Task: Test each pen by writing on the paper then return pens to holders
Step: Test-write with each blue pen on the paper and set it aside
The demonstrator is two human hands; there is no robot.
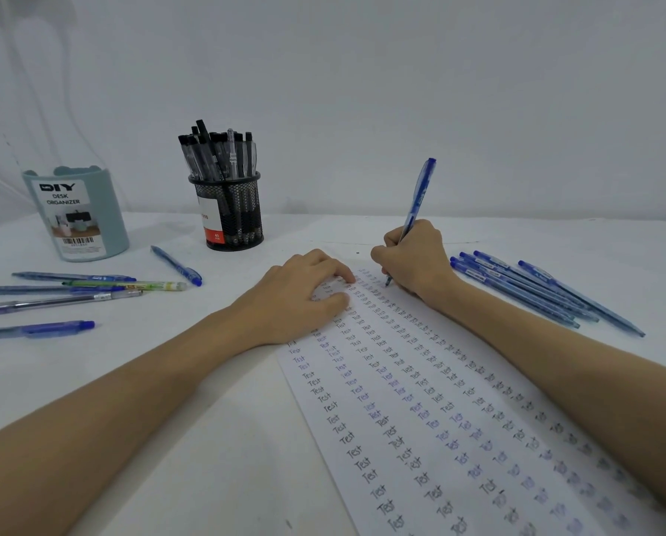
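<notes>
A white sheet of paper (pixel 420 439) covered in columns of the word "Test" lies on the table. My right hand (pixel 416 261) grips a blue pen (pixel 420 191) upright, its tip touching the paper near the far end. My left hand (pixel 304 292) rests flat on the paper's far left part, fingers spread. A black mesh holder (pixel 228 214) full of black pens stands behind. A pale blue desk organizer (pixel 80 214) stands at the far left.
Several blue pens (pixel 536 292) lie in a bunch right of the paper. Left of it lie several loose pens (pixel 64 292), one green (pixel 130 284), plus a single blue pen (pixel 176 265) near the mesh holder. A white wall stands behind the table.
</notes>
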